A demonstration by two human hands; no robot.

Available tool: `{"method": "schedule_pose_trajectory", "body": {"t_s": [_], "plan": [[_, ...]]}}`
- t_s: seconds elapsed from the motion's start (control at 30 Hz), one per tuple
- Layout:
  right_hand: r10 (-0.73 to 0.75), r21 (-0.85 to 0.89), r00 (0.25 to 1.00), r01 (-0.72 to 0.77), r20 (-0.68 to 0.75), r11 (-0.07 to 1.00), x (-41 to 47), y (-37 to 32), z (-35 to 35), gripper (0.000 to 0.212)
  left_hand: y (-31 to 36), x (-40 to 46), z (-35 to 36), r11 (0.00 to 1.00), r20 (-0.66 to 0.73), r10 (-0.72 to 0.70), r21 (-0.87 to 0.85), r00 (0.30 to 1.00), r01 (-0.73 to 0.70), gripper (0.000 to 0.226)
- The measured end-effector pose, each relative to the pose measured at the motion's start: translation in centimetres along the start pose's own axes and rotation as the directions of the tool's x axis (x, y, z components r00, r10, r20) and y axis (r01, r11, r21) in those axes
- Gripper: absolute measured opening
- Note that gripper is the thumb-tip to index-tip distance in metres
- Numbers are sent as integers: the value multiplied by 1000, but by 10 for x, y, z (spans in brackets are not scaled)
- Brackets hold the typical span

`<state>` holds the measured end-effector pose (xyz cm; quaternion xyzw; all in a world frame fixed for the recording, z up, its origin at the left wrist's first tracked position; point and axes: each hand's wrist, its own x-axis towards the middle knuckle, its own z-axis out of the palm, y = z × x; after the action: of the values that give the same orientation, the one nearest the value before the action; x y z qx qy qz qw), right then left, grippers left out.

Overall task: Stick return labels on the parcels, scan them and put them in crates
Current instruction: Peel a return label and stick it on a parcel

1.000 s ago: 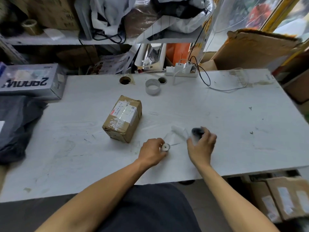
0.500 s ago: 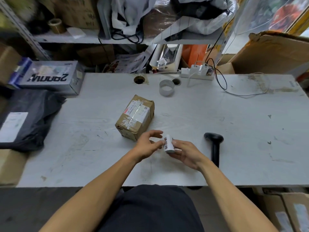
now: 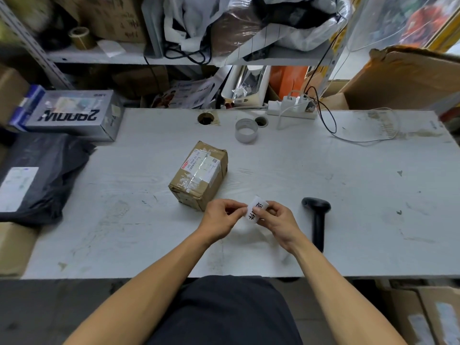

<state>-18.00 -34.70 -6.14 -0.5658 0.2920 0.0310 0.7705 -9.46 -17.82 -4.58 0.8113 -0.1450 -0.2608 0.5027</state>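
A small white roll of return labels (image 3: 256, 209) with black characters is held above the table between both hands. My left hand (image 3: 220, 218) pinches its left edge and my right hand (image 3: 278, 220) grips it from the right. Just behind my left hand lies a taped brown cardboard parcel (image 3: 200, 175) with a white shipping label on top. A black handheld scanner (image 3: 317, 217) lies on the white table (image 3: 361, 195), right of my right hand.
A clear tape roll (image 3: 246, 130) stands at the back centre near a power strip (image 3: 292, 111) with cables. A black poly-bag parcel (image 3: 37, 178) and a grey box (image 3: 72, 115) sit at the left. Cardboard boxes (image 3: 428, 317) stand below the table's right corner.
My right hand let go of the scanner, which now lies on the table. Both hands came together and lifted the label roll, with my left fingers now at its edge.
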Motion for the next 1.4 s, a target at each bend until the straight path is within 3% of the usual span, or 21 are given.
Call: {"method": "schedule_pose_trajectory", "body": {"t_s": [0.1,0.2,0.33,0.4,0.47,0.53,0.6,0.67,0.73,0.8,0.9,0.97,1.07,1.13,1.2,1.3,1.33,1.4], "plan": [[-3,-51,1000,4,18,999,-2,3,0,28,-2,2,-4,998,-35,-40,52,999,42,11],[-74,-206,997,67,-27,976,-3,9,4,29,-3,3,-14,996,-208,-64,42,976,74,8],[-169,-629,983,91,-65,772,-2,27,7,32,7,1,-30,998,-248,-52,-59,967,38,6],[-215,-734,976,121,-35,668,0,34,9,36,15,-1,-34,991,-235,-60,-130,970,30,4],[-329,-784,944,181,-32,594,1,35,12,50,22,-3,-37,976,-209,-95,-213,973,49,18],[-472,-714,879,283,-75,641,-4,23,20,53,26,-4,-40,956,-153,-134,-281,979,87,29],[-449,-467,884,343,-134,815,-7,-1,31,46,27,-4,-46,936,-76,-159,-330,984,125,38],[-237,-201,972,230,-9,952,-1,-33,39,48,28,-5,-51,929,-10,-162,-338,987,150,44],[3,-70,967,15,254,997,6,-59,45,46,29,-6,-56,940,27,-146,-309,989,148,45],[119,-73,905,-97,409,993,10,-75,52,41,29,-7,-62,946,34,-135,-292,990,139,43],[79,-76,892,-50,445,996,17,-90,66,37,29,-11,-79,942,-6,-137,-311,991,128,38],[27,-101,913,15,408,995,22,-98,81,35,25,-14,-93,932,-90,-164,-342,982,124,33],[-104,-138,971,136,214,981,38,-99,114,36,7,-16,-115,930,-349,-219,-358,911,86,17],[-196,-293,975,218,104,931,49,-89,134,47,-8,-15,-125,968,-518,-203,-232,831,91,22],[-272,-560,959,267,76,784,56,-74,146,56,-19,-13,-129,988,-552,-151,-54,820,146,49],[-369,-806,924,292,100,514,55,-63,151,64,-26,-5,-128,969,-404,-113,157,908,190,103],[-379,-838,920,280,96,468,53,-63,152,68,-24,-3,-125,964,-347,-117,184,931,190,112],[-367,-848,929,238,56,474,46,-62,153,78,-21,2,-118,972,-256,-113,173,960,160,116]]}}
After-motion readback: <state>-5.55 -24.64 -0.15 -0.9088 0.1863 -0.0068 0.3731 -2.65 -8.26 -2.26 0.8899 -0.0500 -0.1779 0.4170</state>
